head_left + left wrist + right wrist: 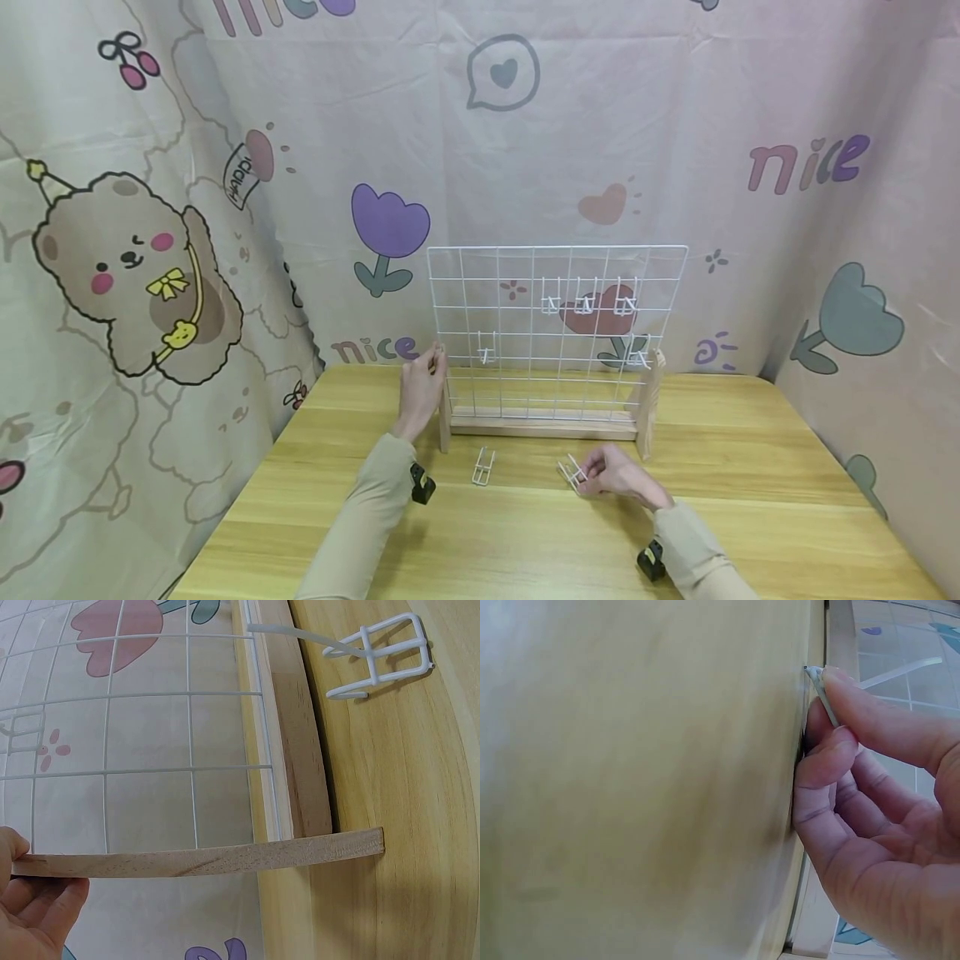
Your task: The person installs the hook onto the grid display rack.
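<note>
A white wire grid panel (555,333) stands upright in a wooden base with a post at each side. My left hand (422,387) grips the top of the left wooden post (187,860), thumb on one face and fingers on the other. In front of the base, my right hand (615,472) pinches a white wire hook (572,475) between thumb and fingers, low over the table. The right wrist view shows part of that hook hidden by the fingertips. Another white wire hook (386,652) lies on the table before the base.
Several white hooks hang on the grid: an upper row at the right including one hook (551,304), a lower-left hook (486,354) and a lower-right hook (639,358). Behind the wooden table (495,542) hangs a printed curtain (300,208).
</note>
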Tool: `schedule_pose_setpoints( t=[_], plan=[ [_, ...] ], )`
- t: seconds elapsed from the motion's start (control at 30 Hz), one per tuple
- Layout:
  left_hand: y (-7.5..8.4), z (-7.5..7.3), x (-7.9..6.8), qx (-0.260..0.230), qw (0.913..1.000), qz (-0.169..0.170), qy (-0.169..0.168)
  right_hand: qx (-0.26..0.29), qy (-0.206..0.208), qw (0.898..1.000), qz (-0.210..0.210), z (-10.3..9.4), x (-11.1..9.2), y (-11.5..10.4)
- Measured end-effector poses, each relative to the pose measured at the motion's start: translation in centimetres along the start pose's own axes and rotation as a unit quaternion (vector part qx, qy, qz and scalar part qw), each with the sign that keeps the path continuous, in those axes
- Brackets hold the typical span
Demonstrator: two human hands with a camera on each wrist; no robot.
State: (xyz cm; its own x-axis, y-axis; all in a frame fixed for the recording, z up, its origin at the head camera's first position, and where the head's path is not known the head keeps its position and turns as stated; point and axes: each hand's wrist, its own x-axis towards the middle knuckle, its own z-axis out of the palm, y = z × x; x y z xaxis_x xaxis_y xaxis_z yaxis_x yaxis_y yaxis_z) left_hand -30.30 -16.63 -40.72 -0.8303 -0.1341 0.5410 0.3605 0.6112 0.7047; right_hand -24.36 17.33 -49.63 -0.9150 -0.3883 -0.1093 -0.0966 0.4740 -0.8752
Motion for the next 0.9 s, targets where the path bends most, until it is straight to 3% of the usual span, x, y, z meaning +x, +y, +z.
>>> schedule_pose_setpoints(
  t=[0.9],
  plan=[
    [-0.15, 0.05, 0.12, -0.003, 1.0, -0.002, -0.003, 0.014, -0.026, 0.999, -0.015, -0.21, -0.06, 0.07]
  ],
)
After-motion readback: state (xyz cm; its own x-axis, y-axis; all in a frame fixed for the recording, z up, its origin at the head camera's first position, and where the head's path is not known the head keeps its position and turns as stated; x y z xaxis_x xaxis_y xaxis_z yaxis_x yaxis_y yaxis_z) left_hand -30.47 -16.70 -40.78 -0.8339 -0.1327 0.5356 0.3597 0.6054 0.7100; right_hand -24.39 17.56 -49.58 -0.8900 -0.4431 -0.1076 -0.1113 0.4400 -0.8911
